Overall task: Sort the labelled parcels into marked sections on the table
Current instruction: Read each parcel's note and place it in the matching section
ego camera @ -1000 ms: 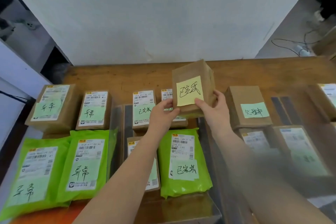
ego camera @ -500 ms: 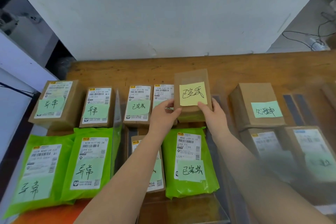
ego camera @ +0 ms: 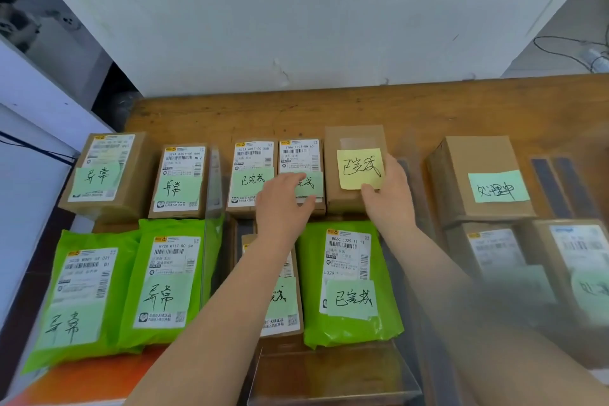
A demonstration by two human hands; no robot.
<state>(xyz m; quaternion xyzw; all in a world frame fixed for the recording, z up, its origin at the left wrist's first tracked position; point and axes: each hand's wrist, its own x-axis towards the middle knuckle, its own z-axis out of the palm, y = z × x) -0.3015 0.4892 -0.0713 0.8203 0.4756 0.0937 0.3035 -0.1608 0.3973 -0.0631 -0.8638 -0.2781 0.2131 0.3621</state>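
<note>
A brown cardboard box with a yellow handwritten note (ego camera: pixel 354 142) lies flat in the back row of the middle section of the wooden table (ego camera: pixel 230 115). My right hand (ego camera: pixel 390 201) grips its near right corner, thumb at the note's lower edge and fingers along the right side. My left hand (ego camera: pixel 283 208) is off that box, fingers loosely apart over the neighbouring labelled box (ego camera: pixel 298 155). To the left of it stands another labelled box with a green note (ego camera: pixel 252 171).
Two brown boxes (ego camera: pixel 108 171) (ego camera: pixel 181 178) and two green mailers (ego camera: pixel 79 293) (ego camera: pixel 168 280) fill the left section. A green mailer (ego camera: pixel 349 280) lies under my right forearm. Another brown box with a green note (ego camera: pixel 478 175) and more boxes (ego camera: pixel 576 260) lie to the right. Clear dividers (ego camera: pixel 214 181) separate the sections.
The yellow-noted box came down from the air and now lies flat beside the back-row boxes. My left hand let go of it and slid left over the neighbouring box.
</note>
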